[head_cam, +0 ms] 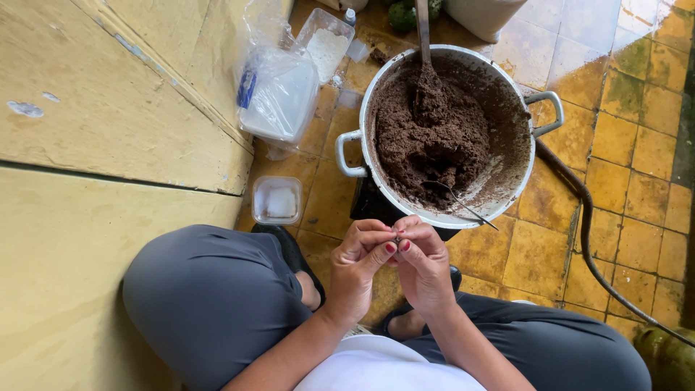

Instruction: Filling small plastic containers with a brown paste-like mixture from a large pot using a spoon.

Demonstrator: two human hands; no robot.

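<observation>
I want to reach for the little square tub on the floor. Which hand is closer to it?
Left. The left hand is right of the small square tub and slightly nearer the body; the right hand is beyond it, pressed against it.

pot (539, 141): metal, pale enamel-like coat, dull sheen, inner wall smeared. mass inside (427, 137): dark brown, crumbly, rough, matt. spoon (463, 205) lying in it: thin bright metal. stirring handle (423, 29): wood, brown, stained. floor tiles (637, 217): yellow ceramic, worn, wet gloss in places, dark grimy joints. wooden boards (108, 108): painted pale yellow, matt, chipped and scuffed. small tub (276, 200): clear plastic, cloudy. bag (279, 94): thin clear plastic, crinkled, shiny. hose (588, 232): dark rubber, matt. trousers (210, 289): grey cloth, smooth, matt.
</observation>
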